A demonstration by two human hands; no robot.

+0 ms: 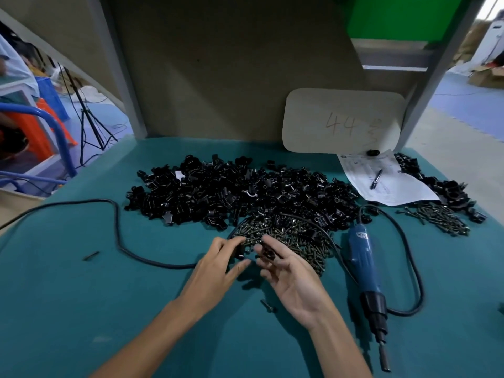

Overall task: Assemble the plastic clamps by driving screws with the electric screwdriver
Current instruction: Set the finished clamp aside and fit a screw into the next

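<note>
A big heap of black plastic clamp parts (240, 192) lies across the middle of the green table (81, 296). In front of it spreads a pile of dark screws (294, 238). My left hand (215, 268) pinches a black clamp piece (241, 251) at the near edge of the screws. My right hand (291, 276), palm up, holds another black clamp piece (268, 253) in its fingertips, close to the left one. The blue electric screwdriver (366, 271) lies on the table to the right of my hands, bit pointing toward me.
The screwdriver's black cable (117, 230) loops across the table to the left and right. A paper sheet with a pen (381, 181), a second screw pile (441, 219) and more clamps (447, 189) lie at the right. Loose screws (268, 306) (91, 255) lie on the cloth. A cardboard sign (343, 121) leans against the back.
</note>
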